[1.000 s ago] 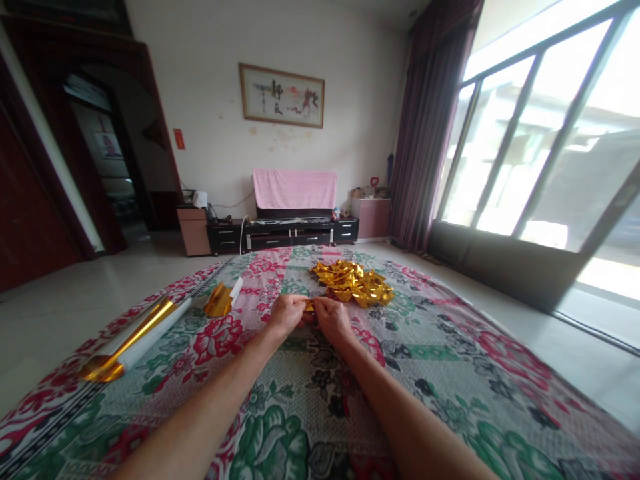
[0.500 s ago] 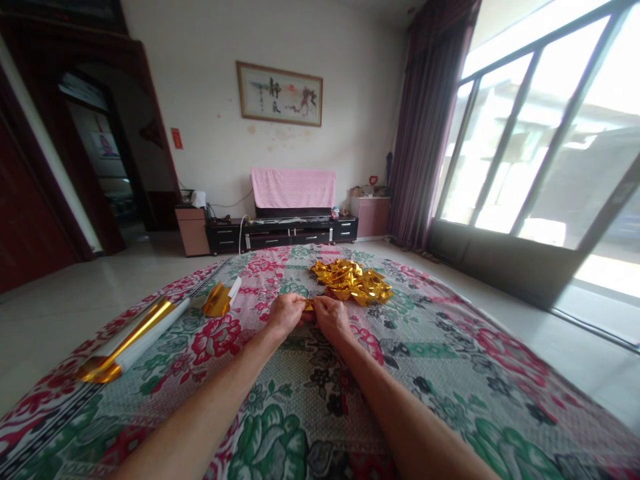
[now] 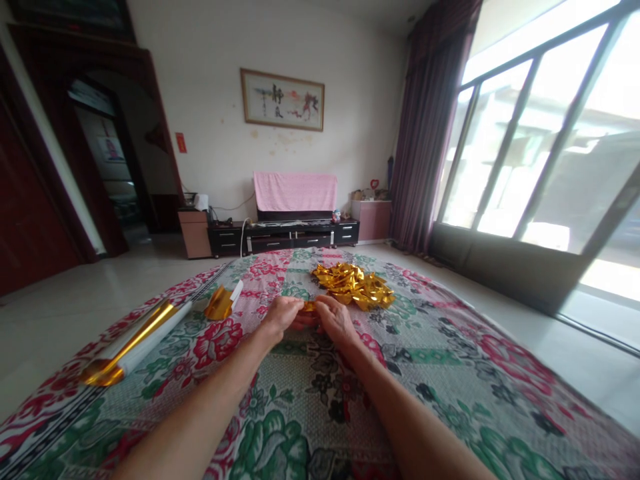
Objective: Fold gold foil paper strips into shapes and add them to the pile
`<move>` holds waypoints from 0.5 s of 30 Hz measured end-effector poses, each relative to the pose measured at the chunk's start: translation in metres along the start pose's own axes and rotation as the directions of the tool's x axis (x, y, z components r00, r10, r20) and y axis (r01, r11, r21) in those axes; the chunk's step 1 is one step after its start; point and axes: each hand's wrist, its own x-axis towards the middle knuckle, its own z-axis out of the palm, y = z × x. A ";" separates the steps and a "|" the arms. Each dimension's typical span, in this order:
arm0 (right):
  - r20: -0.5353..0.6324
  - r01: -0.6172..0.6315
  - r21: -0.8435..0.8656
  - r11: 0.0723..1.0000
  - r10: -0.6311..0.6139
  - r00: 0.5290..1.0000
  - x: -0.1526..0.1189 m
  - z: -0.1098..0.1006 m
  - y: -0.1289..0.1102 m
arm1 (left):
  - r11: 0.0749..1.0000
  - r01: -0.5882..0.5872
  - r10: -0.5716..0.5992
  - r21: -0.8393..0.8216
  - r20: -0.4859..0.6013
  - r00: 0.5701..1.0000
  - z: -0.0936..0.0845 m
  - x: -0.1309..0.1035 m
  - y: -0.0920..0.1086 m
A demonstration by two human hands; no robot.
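Observation:
A small piece of gold foil paper [image 3: 309,307] is pinched between both hands over the middle of the table. My left hand [image 3: 283,316] grips its left end, and my right hand [image 3: 336,319] grips the right end. The fingers hide most of the piece, so its folded shape is hard to make out. Just beyond my right hand lies a heap of shiny folded gold foil pieces [image 3: 354,285]. To the left rest a small curled stack of gold foil sheets [image 3: 220,303] with white backs and a larger loose roll of the foil paper [image 3: 135,341].
A floral cloth [image 3: 430,400] in red, green and grey covers the table. Past its far edge stands a low black cabinet [image 3: 280,240] with a pink cloth [image 3: 295,192] above it. Purple curtains [image 3: 423,133] and large windows line the right side.
Both hands still hold the foil piece; their fingers have shifted slightly and spread a little along it. The whole view has tilted up slightly. The heap and the rolls lie as before.

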 end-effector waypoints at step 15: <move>-0.086 0.466 -0.505 0.727 -0.580 0.810 -0.012 -0.003 -0.001 | 0.989 0.112 -0.102 0.099 -0.102 0.990 -0.006 -0.001 0.005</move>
